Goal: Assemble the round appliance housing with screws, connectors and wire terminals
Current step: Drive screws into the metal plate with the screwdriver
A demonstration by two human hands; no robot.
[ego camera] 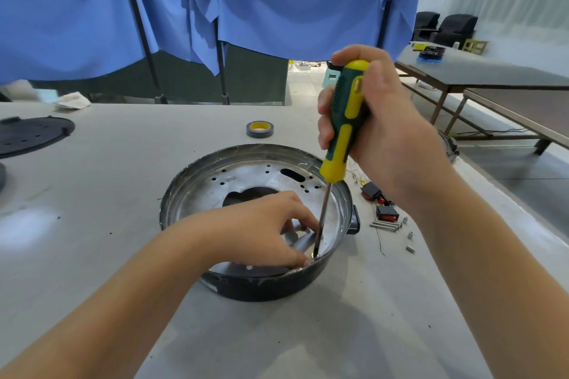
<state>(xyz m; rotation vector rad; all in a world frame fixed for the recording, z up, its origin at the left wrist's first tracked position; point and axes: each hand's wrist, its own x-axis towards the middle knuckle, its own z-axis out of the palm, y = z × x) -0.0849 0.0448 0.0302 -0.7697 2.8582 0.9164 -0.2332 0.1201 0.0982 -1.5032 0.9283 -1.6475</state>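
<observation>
The round metal housing (215,175) lies open side up on the grey table, with a dark outer wall and a silver holed floor. My right hand (378,129) grips a green and yellow screwdriver (345,129), held nearly upright. Its tip rests on a screw (314,255) at the housing's near right inner edge. My left hand (271,224) reaches inside the housing, fingers pinched around the screwdriver tip and a small metal bracket (300,240). Whether those fingers hold the screw itself is hidden.
Right of the housing lie black and red switch connectors (377,197), several metal pins (386,226), small spacers (410,243) and thin wires. A tape roll (260,128) sits behind the housing. A black round cover (30,135) lies far left. Blue cloth hangs behind the table.
</observation>
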